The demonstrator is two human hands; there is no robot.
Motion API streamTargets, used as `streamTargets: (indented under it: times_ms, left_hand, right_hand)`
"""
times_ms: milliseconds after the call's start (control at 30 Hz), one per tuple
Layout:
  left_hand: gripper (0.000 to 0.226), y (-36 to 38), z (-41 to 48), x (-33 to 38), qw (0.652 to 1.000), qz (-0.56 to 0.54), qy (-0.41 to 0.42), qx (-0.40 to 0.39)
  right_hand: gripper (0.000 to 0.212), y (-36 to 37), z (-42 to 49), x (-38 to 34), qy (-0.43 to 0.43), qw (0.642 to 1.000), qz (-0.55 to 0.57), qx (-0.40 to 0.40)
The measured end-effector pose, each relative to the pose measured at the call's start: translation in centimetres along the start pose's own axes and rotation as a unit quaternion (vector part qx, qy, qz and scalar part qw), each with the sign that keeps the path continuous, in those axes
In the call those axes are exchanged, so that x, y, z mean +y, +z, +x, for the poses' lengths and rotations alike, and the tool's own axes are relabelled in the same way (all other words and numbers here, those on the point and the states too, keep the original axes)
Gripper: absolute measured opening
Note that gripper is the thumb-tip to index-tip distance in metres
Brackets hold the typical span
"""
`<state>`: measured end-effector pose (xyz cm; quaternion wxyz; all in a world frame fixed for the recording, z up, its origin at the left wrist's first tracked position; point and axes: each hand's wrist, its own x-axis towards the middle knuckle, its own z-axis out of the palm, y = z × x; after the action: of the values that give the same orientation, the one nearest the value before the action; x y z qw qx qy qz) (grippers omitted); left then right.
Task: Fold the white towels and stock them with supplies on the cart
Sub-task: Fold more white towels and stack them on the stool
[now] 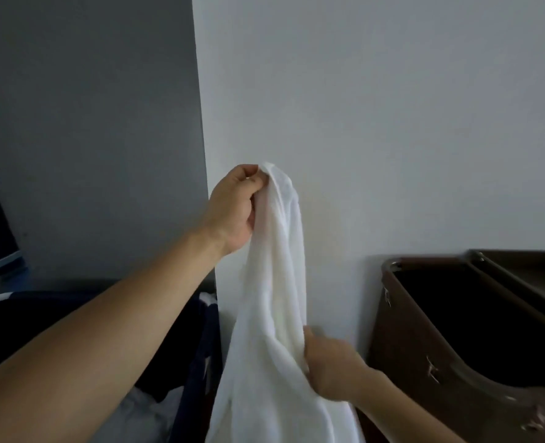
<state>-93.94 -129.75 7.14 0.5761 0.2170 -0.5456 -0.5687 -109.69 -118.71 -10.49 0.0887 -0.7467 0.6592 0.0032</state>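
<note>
White towel point(272, 282) is hanging bunched mid-frame, left hand point(232, 209) pinching its top, right hand point(331, 369) clutching it lower; sliding along an edge to find corners seems wisest.

Cloth and frame edges hide a good deal

The white towel point(274, 282) runs off the bottom edge, so its lower end is unseen. Its folds cover the fingertips of the left hand point(232, 206) and the fingers of the right hand point(331, 369). The brown bin point(398, 362) at lower right is cut off, its inside too dark to read.
</note>
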Motion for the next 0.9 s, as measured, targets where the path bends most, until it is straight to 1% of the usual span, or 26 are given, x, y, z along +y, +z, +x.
streamTargets:
  times_ms: [33,67,100,133,167,200,233,267,300,333,367,400,433,467,500,533,567,600,633,700,767,800,833,900]
  left_hand:
    - [0.019,-0.1,-0.5,-0.3,1.000,0.005,-0.001,-0.012]
    - [0.018,-0.4,-1.0,-0.6,1.000,0.026,-0.003,-0.018]
    - [0.016,-0.8,-1.4,-1.0,0.998,0.066,-0.006,-0.017]
    - [0.015,-1.2,-1.9,-1.5,0.993,0.121,-0.007,-0.011]
    - [0.015,-1.7,-2.3,-2.0,0.985,0.174,-0.008,-0.005]
    - [0.015,-2.2,-2.9,-2.7,0.977,0.215,-0.011,-0.005]
    - [0.016,-2.5,-3.5,-3.4,0.970,0.241,-0.018,-0.012]
    - [0.016,-2.7,-4.2,-3.9,0.967,0.252,-0.028,-0.024]
    - [0.017,-2.7,-4.8,-4.4,0.967,0.250,-0.042,-0.036]
    - [0.018,-2.6,-5.4,-4.8,0.969,0.238,-0.059,-0.042]
    - [0.020,-2.6,-5.9,-5.1,0.971,0.224,-0.073,-0.041]
    - [0.020,-2.6,-6.3,-5.3,0.972,0.219,-0.080,-0.038]
    - [0.021,-2.8,-6.8,-5.5,0.970,0.228,-0.076,-0.038]
    - [0.021,-2.9,-7.2,-5.7,0.965,0.251,-0.063,-0.044]
    - [0.022,-3.1,-7.7,-5.8,0.958,0.278,-0.045,-0.057]
    - [0.022,-3.1,-8.2,-5.7,0.950,0.304,-0.027,-0.072]
    - [0.021,-3.2,-8.7,-5.7,0.941,0.328,-0.009,-0.084]
    - [0.020,-3.4,-9.2,-5.6,0.931,0.354,0.013,-0.091]
    - [0.019,-3.6,-9.5,-5.6,0.920,0.380,0.036,-0.092]
    - [0.018,-4.2,-10.0,-5.3,0.897,0.427,0.068,-0.088]
    - [0.018,-4.8,-10.1,-4.8,0.882,0.459,0.073,-0.076]
    - [0.019,-5.0,-10.0,-4.5,0.879,0.467,0.079,-0.063]
    - [0.020,-5.1,-9.9,-4.1,0.876,0.471,0.090,-0.048]
    - [0.020,-5.0,-9.6,-3.2,0.872,0.474,0.119,-0.039]
  right_hand:
    - [0.056,0.6,-0.1,0.9,-0.002,1.000,0.022,-0.020]
    - [0.051,0.4,-0.1,1.7,-0.008,0.998,0.066,-0.017]
    - [0.045,-0.1,-0.2,2.4,-0.005,0.990,0.143,0.009]
    - [0.044,-0.8,-0.2,2.7,0.006,0.970,0.237,0.047]
    - [0.046,-1.7,-0.4,2.9,0.010,0.939,0.335,0.080]
    - [0.047,-2.3,-0.5,3.1,-0.003,0.898,0.427,0.104]
    - [0.042,-2.9,-0.7,3.0,-0.026,0.857,0.502,0.114]
    - [0.035,-3.4,-0.7,2.6,-0.057,0.820,0.557,0.117]
    - [0.026,-3.8,-0.7,2.2,-0.079,0.797,0.586,0.127]
    - [0.018,-3.9,-0.3,1.6,-0.084,0.789,0.587,0.160]
    - [0.012,-4.1,0.2,1.0,-0.070,0.793,0.566,0.215]
    - [0.011,-4.2,0.8,0.5,-0.044,0.798,0.534,0.275]
    - [0.016,-4.4,1.3,0.0,-0.029,0.802,0.506,0.317]
    - [0.023,-4.6,1.7,-0.5,-0.041,0.810,0.484,0.329]
    - [0.030,-4.7,2.1,-0.9,-0.068,0.824,0.471,0.307]
    - [0.035,-4.7,2.5,-1.4,-0.096,0.838,0.468,0.265]
    - [0.036,-4.6,2.8,-1.6,-0.115,0.841,0.480,0.224]
    - [0.032,-4.6,2.9,-1.9,-0.126,0.828,0.512,0.190]
    - [0.022,-4.6,3.1,-2.0,-0.132,0.811,0.546,0.165]
    - [0.001,-4.7,3.1,-1.9,-0.139,0.786,0.582,0.153]
    - [0.012,-4.7,3.2,-1.6,-0.142,0.765,0.608,0.159]
    - [0.012,-4.7,3.3,-1.5,-0.154,0.757,0.616,0.151]
    - [0.009,-4.6,3.3,-1.6,-0.169,0.759,0.613,0.141]
    - [0.008,-3.9,3.6,-2.3,-0.177,0.779,0.585,0.140]
